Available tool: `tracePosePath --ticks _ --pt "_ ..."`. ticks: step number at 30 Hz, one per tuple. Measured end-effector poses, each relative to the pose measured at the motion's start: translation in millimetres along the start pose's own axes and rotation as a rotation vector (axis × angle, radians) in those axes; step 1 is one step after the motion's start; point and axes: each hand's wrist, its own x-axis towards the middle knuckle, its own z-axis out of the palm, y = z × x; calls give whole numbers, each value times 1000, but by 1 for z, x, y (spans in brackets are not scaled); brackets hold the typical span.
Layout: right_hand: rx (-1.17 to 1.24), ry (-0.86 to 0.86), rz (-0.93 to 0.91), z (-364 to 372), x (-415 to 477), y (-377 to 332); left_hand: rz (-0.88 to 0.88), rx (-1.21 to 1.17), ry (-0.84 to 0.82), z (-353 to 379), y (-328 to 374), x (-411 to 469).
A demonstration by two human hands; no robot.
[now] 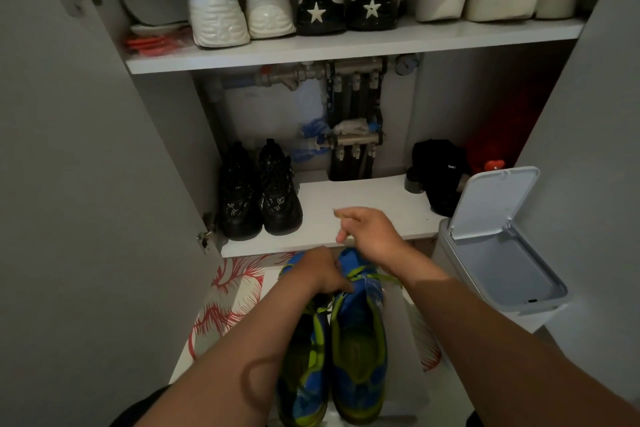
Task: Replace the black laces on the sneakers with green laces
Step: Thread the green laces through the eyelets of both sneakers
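A tall white cupboard [86, 149] stood open, its doors swung wide, likely so the person could work right at its foot. Its upper shelf [346, 48] carried pale shoes cut off by the top of the view, and its lower shelf [367, 198] held a pair of chunky black sneakers [259, 194] beside exposed metal pipework [353, 104]. A grey plastic bin [495, 253] with its lid tipped up waited just beside the work, probably for discarded laces, though its inside showed nothing I could make out. On the floor, over a white mat with a red floral print [228, 291], lay the blue and lime-green sneakers [358, 340], side by side with toes toward the cupboard. The left hand [317, 270] bore down on the lacing near the toes, its grip closed over the sneakers, seemingly to steady them against a pull; its fingertips were hidden under the knuckles. The right hand [370, 230] hung raised above the toes, its grip pinched together on something thin and pale, which I judged to be the tip of the green lace [360, 274] being drawn taut. That lace crossed the right-hand sneaker's eyelets. No black lace showed anywhere, so the swap looked nearly complete. The left-hand sneaker's lacing lay mostly behind the forearm, and the dim light blurred the eyelets.
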Motion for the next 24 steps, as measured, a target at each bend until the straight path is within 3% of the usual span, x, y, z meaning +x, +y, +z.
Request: tracePosePath --ticks 11,24 --pt "-534 -139 148 -12 -4 38 -44 41 42 2 -1 6" --pt "-897 -166 113 -3 -10 40 -203 -243 -4 5 -5 15"
